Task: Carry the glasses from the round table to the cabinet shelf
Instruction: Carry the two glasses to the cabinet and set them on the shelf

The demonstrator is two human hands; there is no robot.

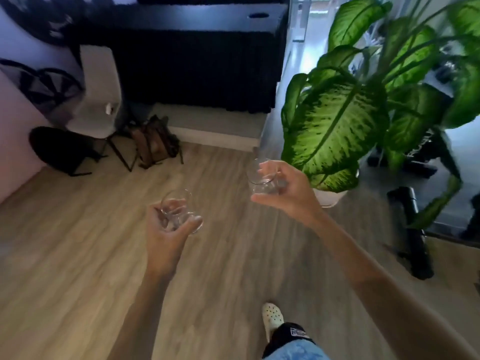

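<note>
Each of my hands carries a clear drinking glass above the wooden floor. My left hand is shut around one glass, which tilts slightly with its rim pointing up and away. My right hand grips the second glass from the side, higher and further right, close to the plant's leaves. Neither the round table nor the cabinet shelf shows in this view.
A large leafy plant in a white pot stands right of my right hand. A dark cabinet lies ahead, with a grey chair and a brown bag at the left. Black equipment is on the right. My foot is stepping forward.
</note>
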